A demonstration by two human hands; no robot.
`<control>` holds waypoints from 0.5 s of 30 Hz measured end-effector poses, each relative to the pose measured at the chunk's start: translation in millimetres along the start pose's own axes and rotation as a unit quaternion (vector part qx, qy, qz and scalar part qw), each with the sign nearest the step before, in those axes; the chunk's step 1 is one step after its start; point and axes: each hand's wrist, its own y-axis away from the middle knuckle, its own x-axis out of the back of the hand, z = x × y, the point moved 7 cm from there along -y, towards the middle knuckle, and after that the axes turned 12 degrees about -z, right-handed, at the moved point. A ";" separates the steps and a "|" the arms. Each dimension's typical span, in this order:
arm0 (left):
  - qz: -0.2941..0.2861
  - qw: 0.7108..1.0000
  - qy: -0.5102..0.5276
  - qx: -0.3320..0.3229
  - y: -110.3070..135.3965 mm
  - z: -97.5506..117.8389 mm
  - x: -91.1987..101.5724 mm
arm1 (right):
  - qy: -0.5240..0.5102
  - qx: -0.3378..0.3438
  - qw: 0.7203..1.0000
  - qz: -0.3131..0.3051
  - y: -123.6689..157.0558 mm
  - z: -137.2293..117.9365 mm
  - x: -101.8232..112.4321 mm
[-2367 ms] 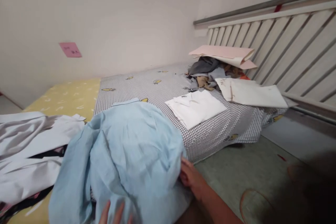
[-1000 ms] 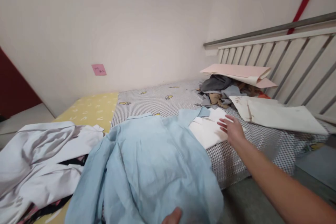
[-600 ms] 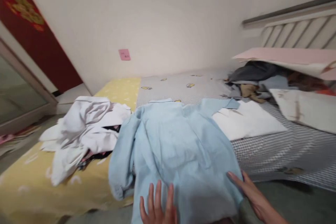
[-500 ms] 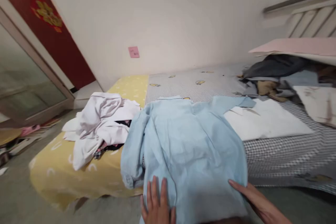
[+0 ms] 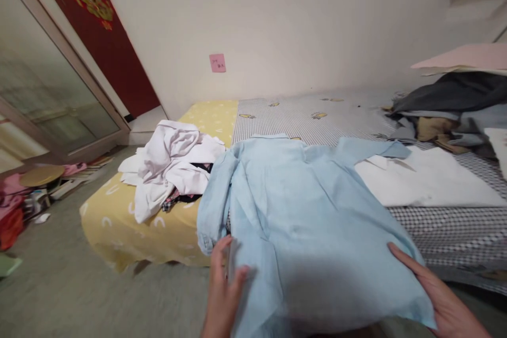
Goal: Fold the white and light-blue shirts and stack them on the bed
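Note:
A light blue long-sleeved shirt point(image 5: 309, 216) lies spread over the front of the bed, its collar toward the wall and its lower end hanging toward me. At its left edge is my left hand point(image 5: 224, 285), thumb and forefinger apart, the thumb against or just over the cloth. My right hand point(image 5: 439, 296) holds the shirt's right side near the hem. Its thumb lies on top and its other fingers are hidden beneath the fabric. One blue sleeve point(image 5: 214, 206) falls down the left side; the other stretches right over a folded white garment point(image 5: 428, 182).
A crumpled heap of white clothes point(image 5: 170, 163) sits on the yellow bedcover point(image 5: 122, 222) at left. Darker clothes point(image 5: 455, 100) are piled at the far right on the checked sheet point(image 5: 293, 113). Assorted items, including a round tan object point(image 5: 41, 175), lie on the floor at left.
My left hand has gone from lying flat on the shirt to its left edge, thumb and forefinger apart. My right hand has drawn the lower right side outward. The view has shifted left.

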 end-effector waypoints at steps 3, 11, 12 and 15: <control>-0.153 0.973 -0.165 -0.052 16.1 4.3 -52.3 | -0.040 -0.037 0.998 0.018 0.3 13.4 -1.9; -0.049 0.979 0.152 0.127 11.6 -24.4 -43.8 | 0.035 -0.030 0.999 -0.019 -5.4 27.2 10.7; -0.023 0.960 0.230 0.160 11.7 -29.3 -36.9 | 0.038 -0.024 0.999 -0.013 -4.9 26.2 13.4; 0.051 0.945 0.281 0.161 11.2 -27.8 -10.8 | 0.034 -0.015 0.999 0.006 -1.0 21.3 15.5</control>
